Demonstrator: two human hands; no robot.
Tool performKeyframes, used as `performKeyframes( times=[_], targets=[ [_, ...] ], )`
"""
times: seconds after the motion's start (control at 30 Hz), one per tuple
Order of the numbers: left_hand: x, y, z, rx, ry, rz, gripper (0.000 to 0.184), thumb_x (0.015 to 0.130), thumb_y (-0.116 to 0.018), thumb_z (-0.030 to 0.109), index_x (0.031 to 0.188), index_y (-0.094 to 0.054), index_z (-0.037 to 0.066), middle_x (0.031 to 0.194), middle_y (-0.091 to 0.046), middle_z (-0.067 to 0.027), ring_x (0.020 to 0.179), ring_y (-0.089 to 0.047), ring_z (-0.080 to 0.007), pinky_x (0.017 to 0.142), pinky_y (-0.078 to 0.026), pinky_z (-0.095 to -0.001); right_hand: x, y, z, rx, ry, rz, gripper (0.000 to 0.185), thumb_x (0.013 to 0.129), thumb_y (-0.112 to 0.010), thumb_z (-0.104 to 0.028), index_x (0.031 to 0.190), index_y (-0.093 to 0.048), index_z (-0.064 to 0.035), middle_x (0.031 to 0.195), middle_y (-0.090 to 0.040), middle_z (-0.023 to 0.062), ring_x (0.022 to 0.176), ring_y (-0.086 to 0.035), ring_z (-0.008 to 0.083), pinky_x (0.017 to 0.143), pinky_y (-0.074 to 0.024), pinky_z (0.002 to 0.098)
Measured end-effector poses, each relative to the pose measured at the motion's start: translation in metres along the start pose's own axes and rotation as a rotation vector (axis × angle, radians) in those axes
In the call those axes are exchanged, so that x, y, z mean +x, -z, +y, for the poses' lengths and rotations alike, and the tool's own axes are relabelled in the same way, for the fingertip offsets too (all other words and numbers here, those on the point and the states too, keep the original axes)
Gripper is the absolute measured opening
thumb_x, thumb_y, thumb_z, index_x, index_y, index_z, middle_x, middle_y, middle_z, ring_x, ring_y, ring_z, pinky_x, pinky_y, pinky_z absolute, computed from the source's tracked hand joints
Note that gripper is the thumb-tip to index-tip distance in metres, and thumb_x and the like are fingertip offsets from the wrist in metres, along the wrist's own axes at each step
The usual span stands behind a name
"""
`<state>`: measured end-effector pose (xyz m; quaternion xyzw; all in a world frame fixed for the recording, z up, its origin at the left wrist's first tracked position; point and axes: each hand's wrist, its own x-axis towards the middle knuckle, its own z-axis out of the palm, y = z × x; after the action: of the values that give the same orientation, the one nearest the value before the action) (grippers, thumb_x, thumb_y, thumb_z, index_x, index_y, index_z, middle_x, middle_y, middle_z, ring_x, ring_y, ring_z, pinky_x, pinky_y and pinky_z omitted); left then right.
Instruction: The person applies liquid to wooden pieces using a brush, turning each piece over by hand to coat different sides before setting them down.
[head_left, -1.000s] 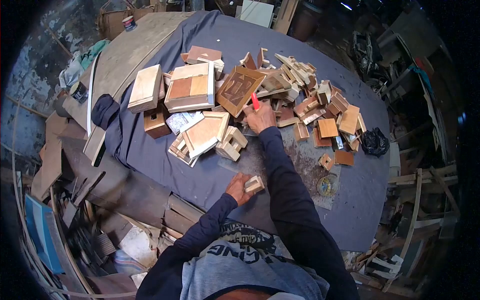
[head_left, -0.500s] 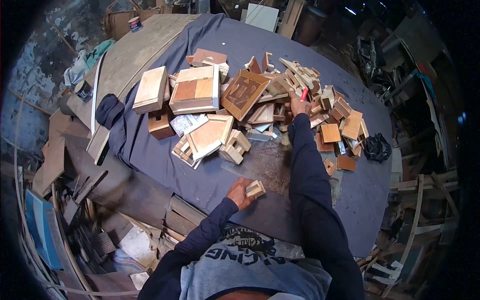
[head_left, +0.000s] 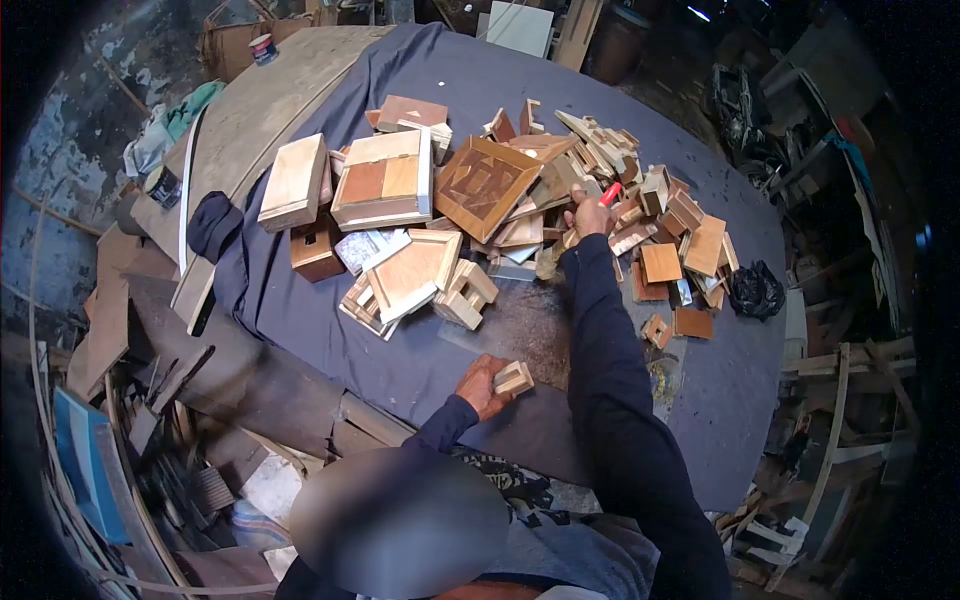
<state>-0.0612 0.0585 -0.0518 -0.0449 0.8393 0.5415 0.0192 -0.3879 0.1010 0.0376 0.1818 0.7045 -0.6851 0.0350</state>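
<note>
Low on the cloth-covered table, my left hand point(head_left: 482, 387) is closed around a small pale wooden block piece point(head_left: 514, 378), which sticks out past the fingers to the right. My right hand point(head_left: 590, 217) reaches far forward into the pile of wooden pieces. It is closed on a red-handled tool point(head_left: 610, 194); the red end points up and right, and its working end is not clear. Left of that hand lies a brown inlaid wooden frame point(head_left: 487, 187). A house-shaped wooden piece point(head_left: 415, 272) and a slotted block point(head_left: 466, 295) rest nearer to me.
Wooden boxes point(head_left: 383, 190) stand at the pile's left, with small wooden blocks point(head_left: 706, 246) at its right. A black plastic bag point(head_left: 756, 291) lies near the right edge. Dark cloth point(head_left: 350, 350) covers the table. A tin point(head_left: 263, 50) stands at the far left.
My right hand has shifted slightly left and turned, and the red handle now slants more. My left hand keeps the wooden block piece in nearly the same place. A blurred oval now covers part of my left arm.
</note>
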Motion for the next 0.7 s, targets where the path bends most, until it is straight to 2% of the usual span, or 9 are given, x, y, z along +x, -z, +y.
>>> performKeyframes(
  times=[0.1,0.17,0.27,0.4,0.53,0.7],
  targets=[
    [0.004,-0.002,-0.006,0.019,0.008,0.009,0.05,0.068,-0.072,0.014,0.114,-0.058,0.001,0.1,-0.054,-0.0199,0.098,-0.053,-0.0393,0.088,-0.043,-0.0439,-0.006,0.007,0.007,-0.028,-0.002,-0.021,0.026,0.077,-0.077,-0.02,0.089,-0.063,-0.0026,0.088,-0.059,0.0071,0.066,-0.056,0.0166,0.049,-0.0496,0.0253],
    [0.006,-0.002,-0.01,0.044,0.01,0.009,0.055,0.068,-0.073,0.016,0.118,-0.058,0.0,0.101,-0.055,-0.0184,0.098,-0.055,-0.0373,0.086,-0.046,-0.0433,-0.015,0.007,0.01,0.075,0.067,0.055,0.028,0.077,-0.078,-0.019,0.092,-0.061,-0.0031,0.09,-0.06,0.0066,0.071,-0.057,0.0171,0.052,-0.0506,0.0255],
    [0.008,-0.003,-0.01,0.001,0.016,0.032,0.048,0.068,-0.072,0.013,0.112,-0.059,0.0,0.1,-0.054,-0.0196,0.097,-0.053,-0.0392,0.088,-0.043,-0.0439,-0.028,0.011,0.009,0.142,0.078,0.084,0.031,0.076,-0.078,-0.018,0.096,-0.06,-0.0038,0.092,-0.06,0.0062,0.074,-0.057,0.0173,0.053,-0.0509,0.0254],
    [0.011,-0.002,-0.011,0.02,0.045,0.013,0.048,0.067,-0.073,0.013,0.112,-0.06,0.001,0.099,-0.054,-0.0193,0.097,-0.053,-0.0388,0.087,-0.043,-0.0439,-0.042,0.018,0.011,0.194,0.131,0.072,0.032,0.078,-0.077,-0.017,0.1,-0.059,-0.0041,0.095,-0.06,0.0055,0.078,-0.057,0.0161,0.053,-0.0498,0.0252],
    [0.012,-0.003,-0.012,0.011,0.018,0.02,0.05,0.067,-0.073,0.013,0.114,-0.06,0.001,0.099,-0.055,-0.0188,0.097,-0.054,-0.038,0.086,-0.044,-0.0427,-0.05,0.019,0.018,0.323,0.088,0.103,0.03,0.079,-0.076,-0.016,0.101,-0.06,-0.0026,0.093,-0.06,0.0051,0.076,-0.057,0.0145,0.051,-0.0483,0.0235],
    [0.013,-0.001,-0.006,0.016,0.018,0.029,0.051,0.067,-0.073,0.012,0.115,-0.059,0.001,0.099,-0.055,-0.0187,0.099,-0.054,-0.0379,0.087,-0.045,-0.0416,-0.047,0.023,0.028,0.351,0.085,0.118,0.024,0.083,-0.075,-0.014,0.099,-0.063,-0.0006,0.082,-0.06,0.0027,0.063,-0.054,0.0103,0.048,-0.0457,0.0199]
  ],
)
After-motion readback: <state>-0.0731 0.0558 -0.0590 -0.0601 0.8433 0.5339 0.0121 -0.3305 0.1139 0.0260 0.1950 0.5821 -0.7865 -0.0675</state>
